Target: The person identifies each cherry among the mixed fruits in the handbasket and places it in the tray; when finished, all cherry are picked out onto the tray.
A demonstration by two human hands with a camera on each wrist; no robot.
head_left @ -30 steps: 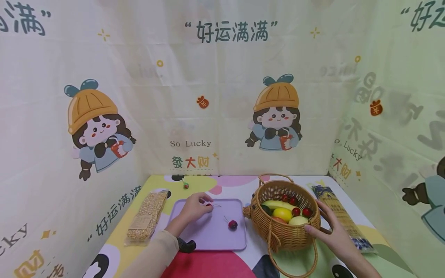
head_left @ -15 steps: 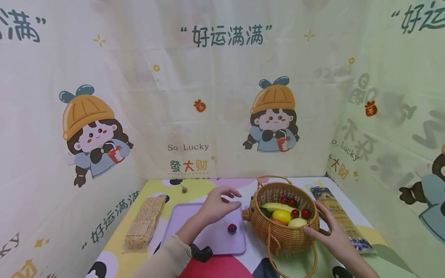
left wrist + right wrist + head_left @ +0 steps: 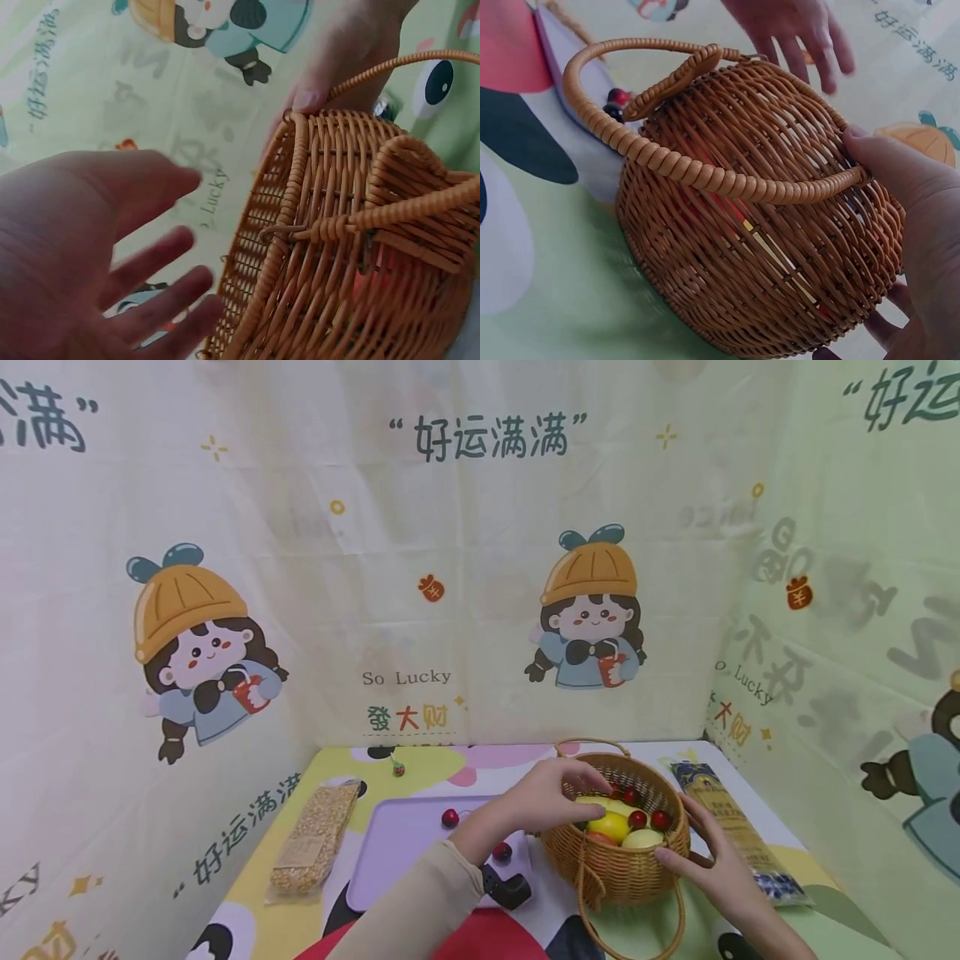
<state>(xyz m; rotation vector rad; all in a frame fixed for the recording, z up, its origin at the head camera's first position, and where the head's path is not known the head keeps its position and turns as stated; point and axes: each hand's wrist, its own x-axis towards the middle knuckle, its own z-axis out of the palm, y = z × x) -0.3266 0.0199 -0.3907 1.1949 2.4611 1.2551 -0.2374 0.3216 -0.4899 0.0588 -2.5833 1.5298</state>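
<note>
My left hand (image 3: 558,795) hangs over the left part of a wicker basket (image 3: 611,868), fingers apart and nothing between them. In the left wrist view the left hand (image 3: 112,247) is beside the basket's rim (image 3: 281,202). My right hand (image 3: 712,856) holds the basket's right side, its thumb on the near rim and the fingers against the outer wall. Inside lie a yellow lemon-like fruit (image 3: 613,827), a pale round fruit (image 3: 642,838) and several cherries (image 3: 661,820). Two more cherries (image 3: 450,818) lie on the purple tray (image 3: 397,852), partly covered by my left arm.
A clear bag of pale kernels (image 3: 313,839) lies left of the tray. Behind the tray is a small red and green piece (image 3: 398,768). A long printed packet (image 3: 731,827) lies right of the basket. The basket's loop handle (image 3: 663,943) hangs forward. Printed cloth walls enclose the table.
My left hand has moved right, from a cherry on the tray, across it, to over the basket. That cherry shows on the tray again. My right hand stays on the basket.
</note>
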